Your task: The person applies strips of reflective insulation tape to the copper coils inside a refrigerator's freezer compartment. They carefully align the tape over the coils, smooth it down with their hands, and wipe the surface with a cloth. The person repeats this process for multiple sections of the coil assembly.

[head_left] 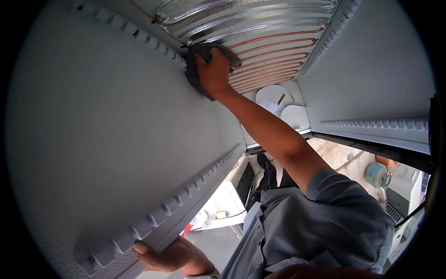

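Observation:
My right hand (213,72) is closed around a dark grey cloth (197,79). It presses the cloth into the corner where the left inner wall (116,107) of a white cabinet meets the back panel. Bare copper tubing (274,58) runs in loops beside the cloth, and foil-covered tubing (251,18) lies above it. At the lower left, my left hand (165,255) grips the front edge of the cabinet wall (158,239). Its thumb lies on the inner side, close to a notched shelf rail (172,207); the other fingers are mostly hidden.
Notched rails (330,39) also line the right wall (371,69). White rounded pieces (274,97) sit at the cabinet's far end. Outside the opening are my shoes, a teal gas cylinder (377,176) and a white appliance (404,186).

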Tool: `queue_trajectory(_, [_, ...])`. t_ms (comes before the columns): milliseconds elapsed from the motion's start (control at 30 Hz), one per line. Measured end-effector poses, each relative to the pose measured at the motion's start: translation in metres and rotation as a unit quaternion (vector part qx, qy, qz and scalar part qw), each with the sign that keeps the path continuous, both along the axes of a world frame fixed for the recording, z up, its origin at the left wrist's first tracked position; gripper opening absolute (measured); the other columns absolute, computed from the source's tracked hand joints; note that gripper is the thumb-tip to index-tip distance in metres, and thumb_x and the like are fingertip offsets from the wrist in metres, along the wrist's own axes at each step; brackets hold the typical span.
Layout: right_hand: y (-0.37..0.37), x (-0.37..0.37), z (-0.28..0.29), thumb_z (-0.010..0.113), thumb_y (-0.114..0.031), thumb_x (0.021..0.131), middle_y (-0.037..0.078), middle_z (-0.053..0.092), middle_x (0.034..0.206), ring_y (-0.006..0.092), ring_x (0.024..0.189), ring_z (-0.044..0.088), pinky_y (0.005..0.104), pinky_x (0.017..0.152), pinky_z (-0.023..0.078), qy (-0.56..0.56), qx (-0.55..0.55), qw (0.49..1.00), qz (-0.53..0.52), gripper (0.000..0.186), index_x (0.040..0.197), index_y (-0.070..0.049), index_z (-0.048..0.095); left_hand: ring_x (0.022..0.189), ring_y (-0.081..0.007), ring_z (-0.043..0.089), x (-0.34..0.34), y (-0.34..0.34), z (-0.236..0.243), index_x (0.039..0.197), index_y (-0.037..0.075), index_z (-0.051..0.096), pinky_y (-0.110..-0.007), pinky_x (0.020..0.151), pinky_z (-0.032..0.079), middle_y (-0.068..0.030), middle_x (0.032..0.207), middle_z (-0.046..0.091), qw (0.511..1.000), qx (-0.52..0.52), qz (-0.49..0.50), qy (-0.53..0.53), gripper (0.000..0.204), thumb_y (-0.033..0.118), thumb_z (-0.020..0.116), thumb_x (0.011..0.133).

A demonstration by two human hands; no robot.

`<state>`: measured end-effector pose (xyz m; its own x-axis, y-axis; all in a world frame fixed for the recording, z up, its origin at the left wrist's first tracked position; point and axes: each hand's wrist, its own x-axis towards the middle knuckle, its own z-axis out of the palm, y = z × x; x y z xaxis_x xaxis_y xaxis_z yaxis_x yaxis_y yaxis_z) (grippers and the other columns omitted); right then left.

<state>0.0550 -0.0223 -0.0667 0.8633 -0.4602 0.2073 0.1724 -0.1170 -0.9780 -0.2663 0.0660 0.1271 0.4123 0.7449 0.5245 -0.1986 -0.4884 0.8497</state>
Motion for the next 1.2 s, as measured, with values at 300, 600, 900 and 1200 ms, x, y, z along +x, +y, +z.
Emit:
queue_trajectory(300, [0.004, -0.003, 0.024, 0.079, -0.034, 0.08, 0.024, 0.069, 0.079, 0.0424, 0.078, 0.068, 0.0488, 0.07, 0.053, 0.101, -0.055, 0.993, -0.027, 0.04, 0.084, 0.003, 0.064, 0.094, -0.0244, 0.069, 0.002, -0.004, 0.003, 0.114, -0.004, 0.068, -0.037, 0.071, 0.055, -0.0195, 0.107, 0.071, 1.0, -0.02, -0.012, 0.021, 0.054, 0.044, 0.05, 0.097])
queue_trajectory(600, [-0.026, -0.001, 0.028, 0.074, -0.036, 0.084, 0.022, 0.071, 0.087, 0.0383, 0.086, 0.071, 0.0477, 0.075, 0.056, 0.105, -0.261, 0.958, 0.058, 0.039, 0.093, 0.001, 0.065, 0.102, -0.0339, 0.063, 0.017, -0.02, 0.014, 0.102, 0.0, 0.07, -0.053, 0.084, 0.049, -0.0201, 0.101, 0.069, 0.989, 0.065, 0.082, 0.106, 0.049, 0.047, 0.061, 0.09])
queue_trajectory(900, [-0.051, 0.002, 0.007, 0.073, -0.029, 0.082, 0.023, 0.071, 0.093, 0.0411, 0.09, 0.069, 0.0481, 0.078, 0.055, 0.1, -0.256, 0.957, 0.089, 0.035, 0.096, 0.001, 0.062, 0.125, -0.0342, 0.05, 0.015, -0.035, 0.029, 0.129, -0.002, 0.058, -0.056, 0.106, 0.039, -0.0223, 0.137, 0.055, 0.999, -0.041, -0.029, 0.015, 0.066, 0.036, 0.081, 0.08])
queue_trajectory(1200, [-0.207, -0.014, -0.012, 0.067, -0.021, 0.092, 0.03, 0.058, 0.115, 0.0457, 0.107, 0.059, 0.0465, 0.092, 0.047, -0.017, 0.007, 0.931, -0.364, 0.04, 0.115, 0.008, 0.05, 0.125, -0.0333, 0.05, 0.021, -0.03, 0.023, 0.145, 0.001, 0.04, -0.056, 0.105, 0.04, -0.0229, 0.14, 0.051, 0.995, -0.035, -0.061, -0.069, 0.086, 0.028, 0.084, 0.077])
